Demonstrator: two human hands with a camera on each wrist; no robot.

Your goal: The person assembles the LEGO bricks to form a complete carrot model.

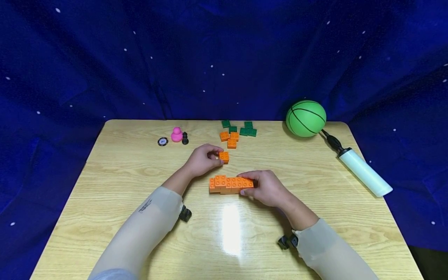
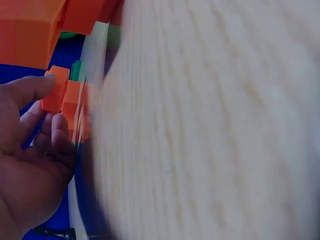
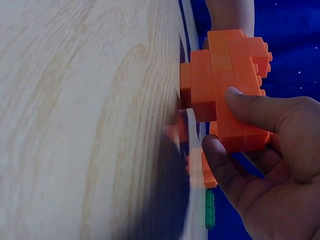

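Note:
My left hand (image 1: 204,160) pinches a single orange toy brick (image 1: 224,156) between thumb and fingers, just in front of a loose orange group. Closer to me, my right hand (image 1: 268,188) grips the right end of a long orange brick assembly (image 1: 225,184). In the right wrist view, the thumb presses the side of this assembly (image 3: 235,75), which is built in several stacked layers. The left wrist view shows the pinched brick (image 2: 56,90) at the fingertips, with other orange bricks (image 2: 76,105) beyond it.
Loose orange bricks (image 1: 232,144) and green bricks (image 1: 248,131) lie at the back middle. Left of them are a pink duck (image 1: 177,135), a black chess pawn (image 1: 185,139) and a poker chip (image 1: 162,141). A green ball (image 1: 306,119) and a hand pump (image 1: 364,171) lie right.

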